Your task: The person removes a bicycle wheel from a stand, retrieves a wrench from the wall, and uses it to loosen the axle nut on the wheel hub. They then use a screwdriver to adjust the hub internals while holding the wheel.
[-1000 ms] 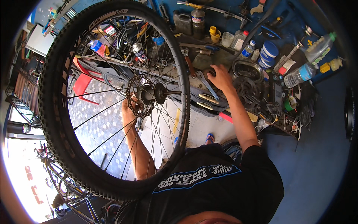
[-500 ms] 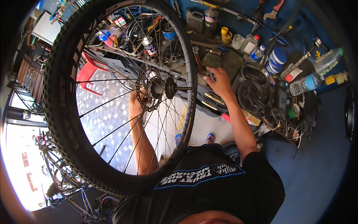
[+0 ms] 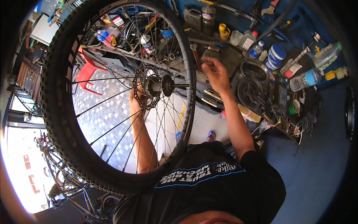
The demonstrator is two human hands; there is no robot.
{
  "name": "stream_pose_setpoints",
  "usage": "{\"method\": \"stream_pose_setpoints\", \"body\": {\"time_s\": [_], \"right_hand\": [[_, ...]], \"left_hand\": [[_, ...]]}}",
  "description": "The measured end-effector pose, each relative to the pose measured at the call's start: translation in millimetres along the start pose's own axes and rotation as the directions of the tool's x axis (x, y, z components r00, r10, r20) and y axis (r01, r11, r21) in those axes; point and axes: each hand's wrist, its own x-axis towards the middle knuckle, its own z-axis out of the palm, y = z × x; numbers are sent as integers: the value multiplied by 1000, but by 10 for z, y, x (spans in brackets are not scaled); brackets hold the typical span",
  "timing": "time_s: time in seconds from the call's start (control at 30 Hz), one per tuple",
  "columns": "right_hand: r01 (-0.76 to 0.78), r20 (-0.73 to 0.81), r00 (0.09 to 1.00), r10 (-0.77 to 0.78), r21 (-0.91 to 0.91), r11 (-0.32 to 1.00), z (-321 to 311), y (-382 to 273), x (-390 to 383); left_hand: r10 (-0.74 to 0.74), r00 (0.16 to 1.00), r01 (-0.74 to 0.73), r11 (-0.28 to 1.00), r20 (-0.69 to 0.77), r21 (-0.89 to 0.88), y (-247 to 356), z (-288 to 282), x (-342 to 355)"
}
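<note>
A bicycle wheel (image 3: 55, 125) with a black knobby tyre stands upright and tilted at the left, close to me. My left hand (image 3: 136, 96) reaches behind the spokes and grips the wheel at its hub (image 3: 156, 86), partly hidden by the brake disc (image 3: 141, 101). A dark axle end (image 3: 181, 85) sticks out of the hub to the right. My right hand (image 3: 216, 75) hovers over the workbench with its fingers bent and apart; I see nothing between them. Close to its fingertips lies an adjustable wrench (image 3: 196, 59) with a reddish-brown handle.
Cluttered, the workbench (image 3: 228, 59) holds a metal tray (image 3: 257, 71), a crankset (image 3: 250, 91), a white-and-blue tub (image 3: 276, 56) and several bottles. A red plastic chair (image 3: 88, 72) stands beyond the wheel. Bicycles (image 3: 71, 183) fill the lower left.
My right hand has shifted slightly up and left, its fingers curling more. A grey piece seen beside its thumb before no longer shows. My left hand stays at the hub.
</note>
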Motion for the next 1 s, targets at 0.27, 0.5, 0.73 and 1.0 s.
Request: {"method": "stream_pose_setpoints", "body": {"time_s": [0.27, 0.5, 0.73, 1.0], "right_hand": [[-119, 58, 982, 178, -544, 830, -347, 728, 145], [-232, 15, 959, 282, -529, 817, 128, 1475, -438], [-822, 213, 538, 815, 347, 452, 552, 1639, -1266], [-790, 255, 576, 777, 419, 448, 679, 1351, -1218]], "left_hand": [[-425, 905, 340, 772, -38, -538, 345, 185, -75], [-381, 922, 286, 796, -75, -534, 456, 221, -92], [-123, 990, 106, 975, -75, -196, -240, -29, -194], [-191, 977, 171, 966, -90, -194, 92, -137, -385]]}}
